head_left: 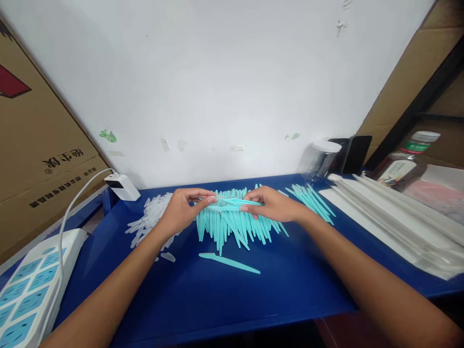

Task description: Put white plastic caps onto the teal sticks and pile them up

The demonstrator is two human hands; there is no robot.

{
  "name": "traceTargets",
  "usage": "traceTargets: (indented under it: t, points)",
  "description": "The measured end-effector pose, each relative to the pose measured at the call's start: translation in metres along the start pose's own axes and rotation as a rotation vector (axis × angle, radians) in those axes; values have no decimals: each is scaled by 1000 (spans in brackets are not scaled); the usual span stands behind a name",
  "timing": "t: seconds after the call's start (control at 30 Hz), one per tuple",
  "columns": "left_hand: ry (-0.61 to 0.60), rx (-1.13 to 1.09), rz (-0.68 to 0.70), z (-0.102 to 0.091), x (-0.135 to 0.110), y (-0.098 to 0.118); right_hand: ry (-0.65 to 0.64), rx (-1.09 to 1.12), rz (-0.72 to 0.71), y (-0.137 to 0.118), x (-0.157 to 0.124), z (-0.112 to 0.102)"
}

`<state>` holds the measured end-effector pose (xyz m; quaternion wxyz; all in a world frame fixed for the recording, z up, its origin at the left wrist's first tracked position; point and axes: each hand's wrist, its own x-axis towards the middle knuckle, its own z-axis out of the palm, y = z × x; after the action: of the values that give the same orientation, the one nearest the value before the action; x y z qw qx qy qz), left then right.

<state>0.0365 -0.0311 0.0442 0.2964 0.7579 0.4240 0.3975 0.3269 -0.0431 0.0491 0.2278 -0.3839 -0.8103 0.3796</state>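
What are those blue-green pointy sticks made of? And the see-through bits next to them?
The teal sticks look like moulded plastic: one even colour, smooth, a little shiny, all the same shape. The left hand and right hand pinch one between them. The clear bits seem to be plastic too, frosty and see-through, though they are too small to be sure.

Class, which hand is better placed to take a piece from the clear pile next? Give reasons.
Probably the left hand: it sits beside the clear pieces, while the right hand, sharing the held teal stick, lies beyond the teal pile.
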Motion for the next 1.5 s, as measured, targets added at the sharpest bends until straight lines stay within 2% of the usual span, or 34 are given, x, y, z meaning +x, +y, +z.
traceTargets:
  t: [0.8, 1.07, 1.37, 1.5]
  points:
    - [43, -66, -21, 0, -1, -3, -6, 1, 4, -1, -1, -2]
    - [-6, -60, -25, -1, -2, -2, -25, -3, 17, 0, -1, -3]
    - [11, -53, -24, -1, -2, 1, -28, 4, -6, -1, -2, -4]
    - [-27, -52, -12, 1, -4, 3, -49, 1, 0, -4, -2, -1]
